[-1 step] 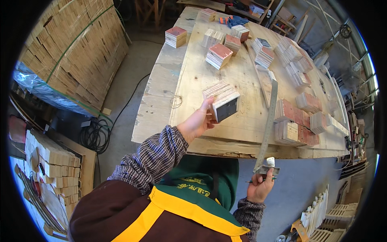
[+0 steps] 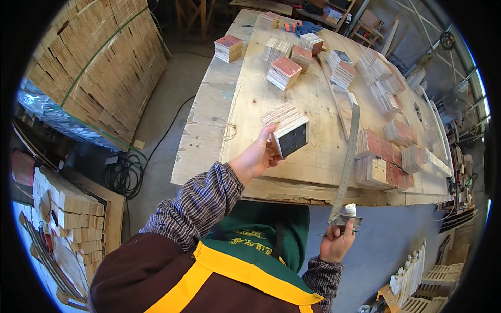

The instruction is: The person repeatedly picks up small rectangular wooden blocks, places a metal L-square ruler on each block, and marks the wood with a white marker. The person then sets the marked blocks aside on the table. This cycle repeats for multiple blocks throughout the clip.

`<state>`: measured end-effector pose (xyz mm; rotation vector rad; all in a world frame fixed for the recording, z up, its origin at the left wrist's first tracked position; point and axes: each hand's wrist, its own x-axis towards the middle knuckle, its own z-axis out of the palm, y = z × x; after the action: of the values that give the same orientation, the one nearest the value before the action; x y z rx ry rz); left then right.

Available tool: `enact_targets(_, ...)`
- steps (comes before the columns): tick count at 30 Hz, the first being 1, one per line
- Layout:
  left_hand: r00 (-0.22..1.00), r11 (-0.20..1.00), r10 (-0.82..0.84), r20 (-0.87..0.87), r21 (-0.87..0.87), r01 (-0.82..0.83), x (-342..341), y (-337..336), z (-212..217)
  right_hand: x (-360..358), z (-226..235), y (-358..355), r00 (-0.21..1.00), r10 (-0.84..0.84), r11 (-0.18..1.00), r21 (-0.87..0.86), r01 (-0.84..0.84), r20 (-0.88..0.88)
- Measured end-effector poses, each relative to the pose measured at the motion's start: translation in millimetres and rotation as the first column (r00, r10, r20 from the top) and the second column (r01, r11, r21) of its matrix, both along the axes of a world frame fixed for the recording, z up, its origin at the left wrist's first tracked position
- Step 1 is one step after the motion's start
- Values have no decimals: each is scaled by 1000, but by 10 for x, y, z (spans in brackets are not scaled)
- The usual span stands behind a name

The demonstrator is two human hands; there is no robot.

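My left hand (image 2: 257, 156) grips a layered plywood block (image 2: 286, 117) at its left side, thumb on top. The block is tilted over the near part of the table, its dark end face (image 2: 294, 141) turned toward me. My right hand (image 2: 336, 242), beyond the table's front edge, is closed around the metal stock of a try square (image 2: 347, 161). Its long blade points away over the tabletop. A thin green pencil (image 2: 356, 231) crosses between the same fingers. A small white lump (image 2: 350, 209) sits at the stock; what it is, I cannot make out.
The plywood-topped table (image 2: 250, 99) carries several loose blocks (image 2: 284, 72), stacked blocks (image 2: 383, 172) at the right and dark gloves (image 2: 302, 27) at the far end. Wrapped wood stacks (image 2: 99, 68) stand at the left, above a coiled black cable (image 2: 122, 177) on the floor.
The plywood block has turned slightly in my left hand, so more of its dark end face shows. My right hand and the try square look unchanged.
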<state>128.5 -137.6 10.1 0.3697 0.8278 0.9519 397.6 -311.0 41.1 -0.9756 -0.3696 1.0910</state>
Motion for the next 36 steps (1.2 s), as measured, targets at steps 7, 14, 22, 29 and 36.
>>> enact_targets(7,999,999,-32,24,-36,32,-81,20,50,0,-39,-34,1000,-11,1000,4,11,-5)
enact_targets(14,924,958,5,-383,267,106,-53,-51,-42,6,-42,-13,1000,-5,999,-47,6,22)
enact_targets(22,839,823,245,-486,562,85,-4,-161,31,18,-58,63,1000,-14,997,-72,15,21)
enact_targets(29,454,526,632,-628,778,344,-38,-187,60,14,-90,44,1000,-7,998,-67,8,17)
enact_targets(36,281,229,854,-438,801,553,-111,-277,63,-6,-31,42,1000,-8,998,-63,9,14)
